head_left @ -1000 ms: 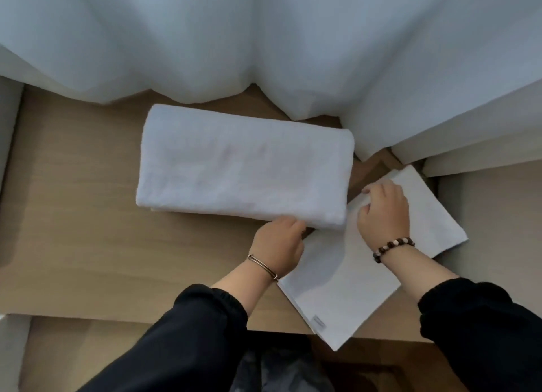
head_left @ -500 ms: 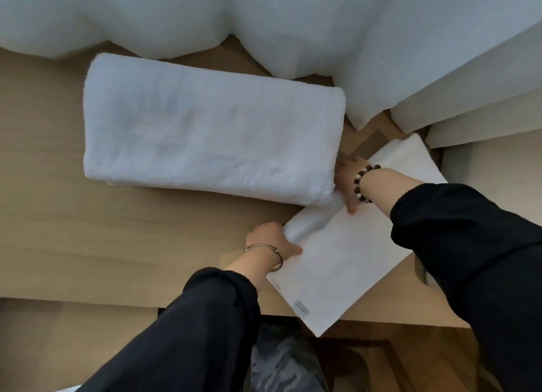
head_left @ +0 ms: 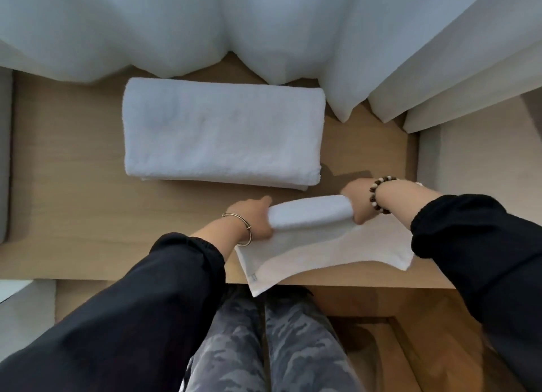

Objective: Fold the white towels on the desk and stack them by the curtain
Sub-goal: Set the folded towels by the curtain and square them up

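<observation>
A thick folded white towel [head_left: 223, 133] lies on the wooden desk [head_left: 67, 204] just in front of the white curtain [head_left: 205, 22]. Nearer to me a thinner white towel [head_left: 322, 245] lies at the desk's front edge, one corner hanging over it. Its far edge is lifted and curled back toward me. My left hand [head_left: 252, 218] grips the left end of that lifted edge. My right hand [head_left: 356, 201] grips the right end, its fingers hidden under the cloth.
A pale wall or cabinet side [head_left: 481, 168] bounds the desk on the right, and a grey panel [head_left: 4, 157] on the left. Heavier cream drapes [head_left: 469, 78] hang at the back right. My legs [head_left: 272, 347] show below the desk's front edge.
Both hands have taken the thin towel's far edge and lifted it back toward me, and the towel has swung round square to the desk edge. The thick folded towel has stayed put.
</observation>
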A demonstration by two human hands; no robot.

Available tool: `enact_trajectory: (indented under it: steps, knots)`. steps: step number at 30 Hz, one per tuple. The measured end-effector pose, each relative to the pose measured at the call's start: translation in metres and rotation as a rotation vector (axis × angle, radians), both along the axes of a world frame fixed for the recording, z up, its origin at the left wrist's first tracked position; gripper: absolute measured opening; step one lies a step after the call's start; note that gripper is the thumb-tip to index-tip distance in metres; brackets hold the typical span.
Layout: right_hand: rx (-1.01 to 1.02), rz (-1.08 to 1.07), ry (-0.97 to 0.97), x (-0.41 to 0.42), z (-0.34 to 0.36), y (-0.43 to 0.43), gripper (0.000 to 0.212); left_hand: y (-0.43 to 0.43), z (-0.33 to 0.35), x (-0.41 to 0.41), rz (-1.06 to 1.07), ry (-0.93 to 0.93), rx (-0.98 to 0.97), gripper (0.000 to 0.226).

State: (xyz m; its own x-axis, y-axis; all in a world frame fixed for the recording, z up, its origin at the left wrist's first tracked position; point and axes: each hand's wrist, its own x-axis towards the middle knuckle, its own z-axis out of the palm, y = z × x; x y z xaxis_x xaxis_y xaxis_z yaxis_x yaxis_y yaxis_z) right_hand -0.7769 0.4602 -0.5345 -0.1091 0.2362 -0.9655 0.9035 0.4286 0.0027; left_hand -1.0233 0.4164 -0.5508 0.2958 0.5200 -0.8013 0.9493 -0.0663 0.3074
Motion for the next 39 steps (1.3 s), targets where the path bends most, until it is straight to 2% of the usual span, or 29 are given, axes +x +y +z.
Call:
enact_trajectory:
  steps: [3, 9, 11, 14, 17, 20, 22, 24, 25, 27, 33, 37, 39]
  knots:
    - [0.016, -0.178, 0.084, -0.010, 0.024, -0.004, 0.015, 0.019, 0.034, -0.021, -0.044, -0.017, 0.040, 0.038]
    - [0.139, -0.326, 0.193, -0.053, 0.090, 0.034, 0.026, 0.080, 0.100, -0.071, -0.084, 0.021, 0.014, 0.032]
    - [0.153, -0.333, 0.215, -0.073, 0.113, 0.055, 0.025, 0.103, 0.120, -0.092, -0.047, 0.023, -0.011, 0.029]
    - [0.163, -0.295, 0.211, -0.109, 0.140, 0.088, 0.010, 0.139, 0.142, -0.128, 0.001, 0.008, -0.040, 0.027]
    - [0.133, -0.257, 0.186, -0.141, 0.151, 0.126, 0.012, 0.180, 0.149, -0.168, 0.075, -0.025, -0.036, 0.027]
    - [0.197, -0.385, 0.168, -0.164, 0.136, 0.161, 0.013, 0.213, 0.130, -0.202, 0.340, -0.120, 0.074, 0.043]
    - [0.308, -0.406, 0.153, -0.172, 0.107, 0.172, 0.022, 0.214, 0.102, -0.214, 0.638, -0.192, 0.204, 0.066]
    - [0.450, -0.429, 0.123, -0.173, 0.074, 0.171, 0.031, 0.194, 0.073, -0.214, 0.979, -0.249, 0.213, 0.078]
    - [0.518, -0.436, 0.108, -0.173, 0.061, 0.168, 0.034, 0.182, 0.062, -0.213, 1.116, -0.255, 0.197, 0.079]
    - [0.599, -0.421, 0.091, -0.173, 0.045, 0.166, 0.033, 0.165, 0.045, -0.213, 1.255, -0.261, 0.196, 0.072]
    - [0.582, -0.436, 0.070, -0.174, 0.040, 0.170, 0.018, 0.141, 0.036, -0.218, 1.123, -0.223, -0.006, 0.057]
    - [0.651, -0.376, 0.038, -0.177, 0.041, 0.170, 0.009, 0.135, 0.035, -0.211, 1.111, -0.217, 0.106, 0.045]
    - [0.695, -0.325, 0.006, -0.179, 0.041, 0.172, 0.014, 0.133, 0.034, -0.212, 1.091, -0.251, 0.174, 0.037]
